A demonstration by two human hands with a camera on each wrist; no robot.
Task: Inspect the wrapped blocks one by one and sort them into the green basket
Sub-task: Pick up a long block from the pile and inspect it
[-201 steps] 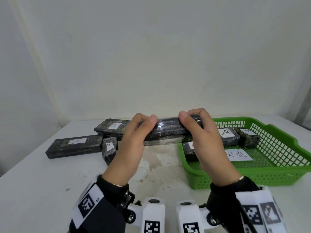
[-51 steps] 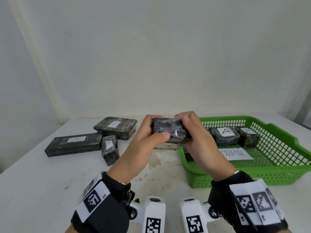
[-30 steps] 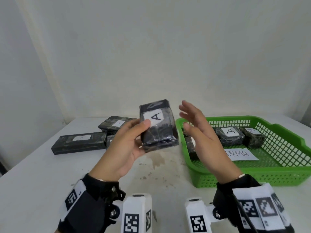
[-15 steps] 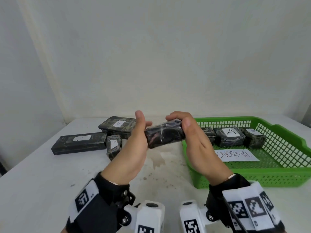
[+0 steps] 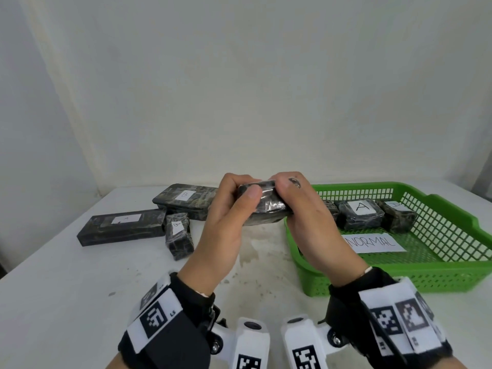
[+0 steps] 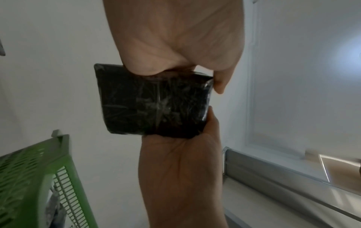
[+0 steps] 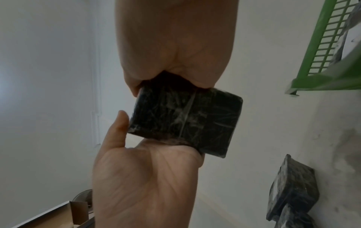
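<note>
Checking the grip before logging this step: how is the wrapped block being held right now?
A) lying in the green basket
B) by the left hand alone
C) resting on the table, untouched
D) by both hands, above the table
D: the left hand and right hand both grip the wrapped block, raised above the table beside the green basket.

Dark marbled block wrapped in glossy, crinkled clear film. Green perforated plastic basket, smooth. White matt tabletop, stained. Matt white paper sheet.
</note>
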